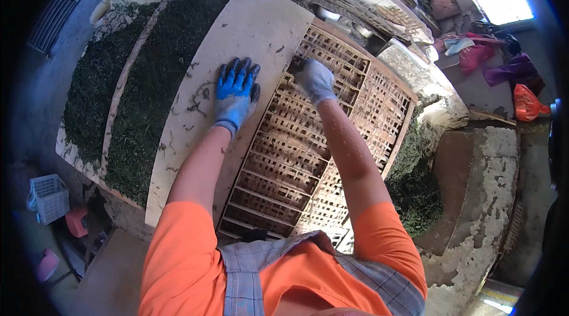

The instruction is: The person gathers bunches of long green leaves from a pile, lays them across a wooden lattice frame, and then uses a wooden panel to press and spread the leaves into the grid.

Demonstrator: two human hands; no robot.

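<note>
My left hand (236, 92), in a blue and grey work glove with dark fingertips, lies flat with fingers apart on a pale sheet (249, 28). Bits of dark green leaf are scattered on that sheet. To its right lies a woven bamboo lattice panel (284, 144) in a wooden frame. Over the panel's far left part, where it meets the sheet, my right hand (316, 80) is closed in a grey glove. Its fingers curl down at that border, and what they grip is hidden.
Dark green leaves (160, 73) fill a bed left of the sheet, with a thin divider (127, 79) across them. More leaves (415, 197) lie right of the panel beside a crumbling ledge (486, 191). A white plastic basket (50, 197) stands lower left; an orange-red object (527, 102) is far right.
</note>
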